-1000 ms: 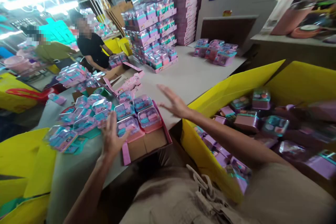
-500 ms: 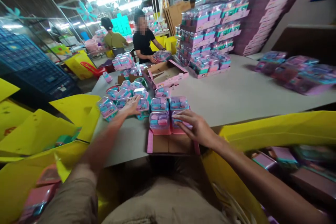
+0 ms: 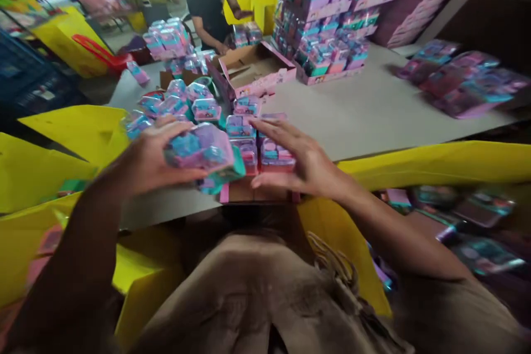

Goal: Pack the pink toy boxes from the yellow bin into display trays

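Observation:
My left hand [image 3: 145,157] grips clear-topped plastic boxes [image 3: 203,146] with purple, pink and blue contents and a teal base; there seem to be two, but blur hides the exact number. They are tilted, just left of a shallow pink cardboard tray [image 3: 257,193]. Several similar boxes [image 3: 277,156] stand in the tray's far part, and its near part shows bare brown card. Over the tray's right side, my right hand [image 3: 309,163] is open, thumb and fingers apart, with nothing in it. More loose boxes [image 3: 206,109] lie in a heap behind my left hand.
An open pink carton [image 3: 261,86] lies beyond the tray. Filled trays [image 3: 327,16] are stacked at the back. More boxes [image 3: 464,80] sit at the table's right. Yellow bins [image 3: 435,163] flank me. A co-worker in a black shirt [image 3: 209,8] stands across the table, hands near boxes.
My left hand has lifted boxes from the heap and brought them toward the tray. My right hand has let go of a box in the tray and opened. The view has tipped down.

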Action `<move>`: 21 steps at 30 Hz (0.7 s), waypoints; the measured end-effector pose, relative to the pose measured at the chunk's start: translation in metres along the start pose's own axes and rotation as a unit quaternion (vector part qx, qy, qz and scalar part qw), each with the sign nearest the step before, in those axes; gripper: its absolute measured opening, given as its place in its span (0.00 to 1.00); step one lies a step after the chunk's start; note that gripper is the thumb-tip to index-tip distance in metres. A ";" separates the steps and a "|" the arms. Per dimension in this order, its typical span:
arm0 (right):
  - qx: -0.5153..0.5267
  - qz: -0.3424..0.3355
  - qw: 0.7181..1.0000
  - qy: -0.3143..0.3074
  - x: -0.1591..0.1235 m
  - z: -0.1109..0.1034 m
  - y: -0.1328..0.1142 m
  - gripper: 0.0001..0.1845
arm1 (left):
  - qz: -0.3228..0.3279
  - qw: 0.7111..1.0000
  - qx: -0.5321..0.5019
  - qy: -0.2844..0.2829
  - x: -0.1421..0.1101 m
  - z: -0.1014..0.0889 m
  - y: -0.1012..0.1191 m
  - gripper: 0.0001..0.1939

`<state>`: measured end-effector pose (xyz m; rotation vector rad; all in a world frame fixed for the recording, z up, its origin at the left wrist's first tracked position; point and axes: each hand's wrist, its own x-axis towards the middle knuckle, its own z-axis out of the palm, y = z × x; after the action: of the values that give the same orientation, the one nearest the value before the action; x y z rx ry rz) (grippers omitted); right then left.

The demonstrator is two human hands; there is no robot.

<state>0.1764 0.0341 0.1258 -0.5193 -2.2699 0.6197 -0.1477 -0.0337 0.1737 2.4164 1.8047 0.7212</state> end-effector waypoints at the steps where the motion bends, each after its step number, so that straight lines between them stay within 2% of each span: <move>1: -0.006 -0.006 0.999 -0.031 0.000 -0.002 -0.006 0.45 | 0.033 0.999 -0.008 -0.007 0.001 0.009 0.023 0.44; 3: -0.014 -0.011 0.998 -0.067 -0.009 -0.003 -0.005 0.50 | 0.054 0.997 -0.046 -0.012 -0.001 0.035 0.060 0.37; 5: -0.016 -0.004 0.998 -0.059 -0.029 0.000 0.012 0.48 | 0.026 0.993 -0.113 0.005 -0.009 0.069 0.078 0.35; 7: -0.010 0.027 0.999 -0.022 -0.055 0.009 0.040 0.46 | -0.030 0.980 -0.191 0.034 -0.021 0.110 0.078 0.37; 9: 0.008 0.080 0.997 0.011 -0.081 0.023 0.068 0.46 | -0.097 0.960 -0.258 0.039 -0.034 0.152 0.070 0.41; 11: 0.020 0.123 0.992 0.012 -0.100 0.037 0.091 0.48 | -0.156 0.943 -0.294 0.009 -0.044 0.188 0.063 0.43; 13: 0.011 0.142 0.990 -0.011 -0.111 0.045 0.106 0.51 | -0.191 0.934 -0.299 -0.033 -0.048 0.214 0.059 0.45; 16: -0.005 0.173 0.982 -0.071 -0.117 0.036 0.115 0.52 | -0.216 0.931 -0.287 -0.063 -0.049 0.230 0.059 0.50; 18: 0.006 0.241 0.965 -0.107 -0.119 0.026 0.114 0.45 | -0.223 0.927 -0.294 -0.062 -0.048 0.230 0.059 0.52; 21: 0.027 0.353 0.928 -0.114 -0.120 0.024 0.107 0.34 | -0.214 0.927 -0.302 -0.066 -0.048 0.228 0.058 0.50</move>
<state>0.2579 0.0502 -0.0132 -1.3196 -2.2376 1.1374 -0.0182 -0.0412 -0.0283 1.5766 1.6493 0.8727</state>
